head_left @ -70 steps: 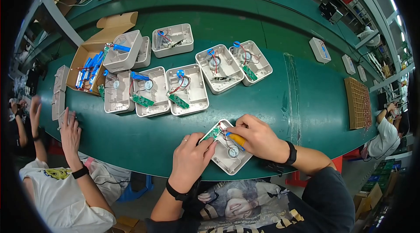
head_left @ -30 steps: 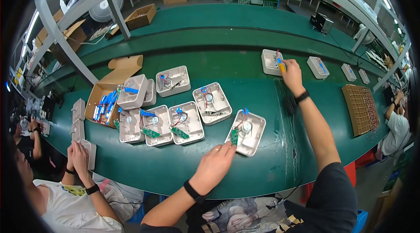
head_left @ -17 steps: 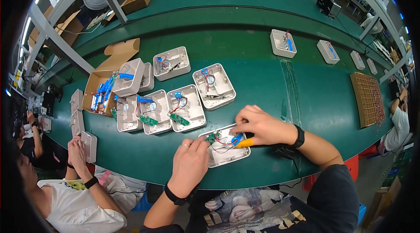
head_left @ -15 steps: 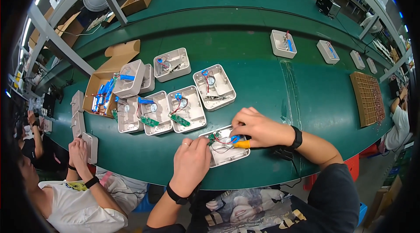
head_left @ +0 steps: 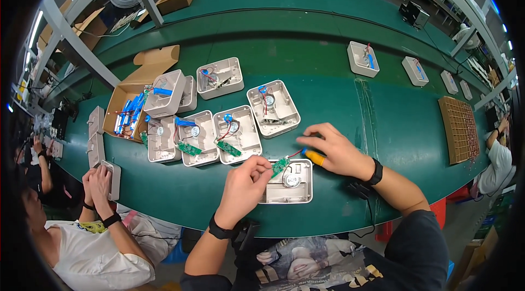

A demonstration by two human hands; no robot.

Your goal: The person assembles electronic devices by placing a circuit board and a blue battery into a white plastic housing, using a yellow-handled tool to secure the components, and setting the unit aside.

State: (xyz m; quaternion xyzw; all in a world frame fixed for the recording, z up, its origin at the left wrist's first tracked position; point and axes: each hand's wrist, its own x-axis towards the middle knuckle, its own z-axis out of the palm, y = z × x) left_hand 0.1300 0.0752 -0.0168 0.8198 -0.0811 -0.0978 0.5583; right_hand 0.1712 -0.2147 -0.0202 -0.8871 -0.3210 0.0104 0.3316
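Two bare hands work over one open pale housing [head_left: 302, 196], which lies close to the near edge of the bench [head_left: 180, 198], about midway along it. The left hand [head_left: 246, 184] covers the housing's left end, with thumb and fingertips closed on the lower end of a green circuit board [head_left: 280, 166]. That board slants up across the housing's far-left part, between the hands and nearer the left one. A round speaker [head_left: 291, 180] sits inside the housing, just right of the board.

The right hand [head_left: 336, 151] is just beyond the housing's far-right corner. Its fingers are loosely curled, the index reaching left, and a yellow handle [head_left: 315, 157] is tucked beneath them. A red wire [head_left: 296, 154] runs from the board to a small blue piece [head_left: 304, 151] beside that handle; whether the fingers grip the blue piece I cannot tell.

Farther left on the bench, more open housings [head_left: 250, 140] stand grouped beside a cardboard box [head_left: 121, 133] of blue cells [head_left: 129, 111]. Toward the bench's right end rests a partitioned cardboard tray [head_left: 459, 129]. At the left end, a co-worker's hands [head_left: 97, 184] touch another housing [head_left: 114, 181].
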